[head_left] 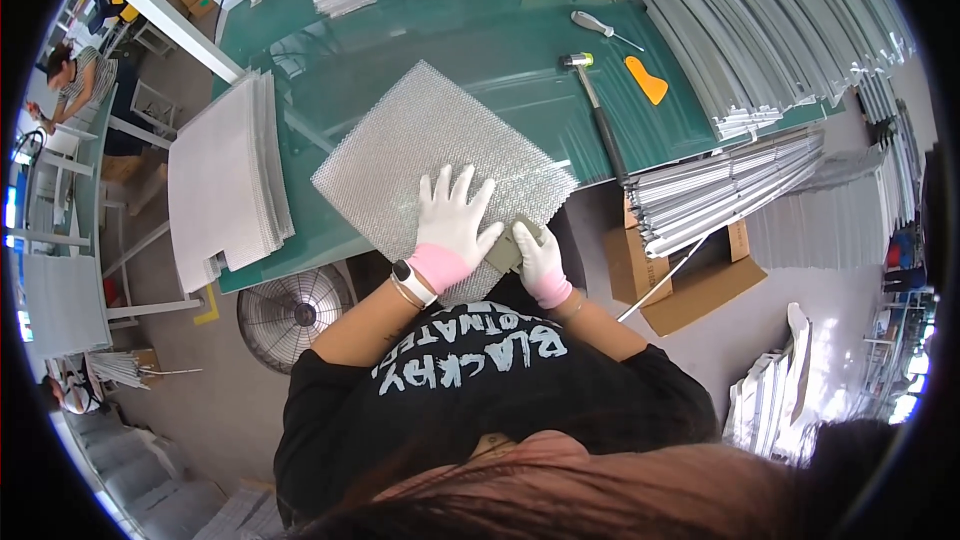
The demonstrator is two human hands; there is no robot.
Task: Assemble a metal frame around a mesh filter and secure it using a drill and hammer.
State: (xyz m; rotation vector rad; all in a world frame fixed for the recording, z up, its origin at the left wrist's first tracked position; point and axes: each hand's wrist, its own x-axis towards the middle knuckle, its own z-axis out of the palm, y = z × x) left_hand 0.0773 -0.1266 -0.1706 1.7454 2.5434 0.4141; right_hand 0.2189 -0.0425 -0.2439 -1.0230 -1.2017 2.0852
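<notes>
A silver-grey honeycomb-textured panel (425,125) lies turned at an angle on the green worktable (345,40), its near corner reaching past the table edge toward my body. My left hand (455,212), in a white and pink glove, is spread flat on the panel with its fingers apart. At the panel's near right edge, my gloved right hand (541,265) is closed around a flat grey-green block (505,253). The block touches or overlaps the panel edge; its exact contact is partly hidden by the hand.
Right of the panel lie a mallet (598,115), a screwdriver (605,30) and an orange scraper (646,80). Stacked panels stand at the left (225,175), and grey strips (770,30) at the far right. Below the table are a floor fan (300,312) and a cardboard box (700,295).
</notes>
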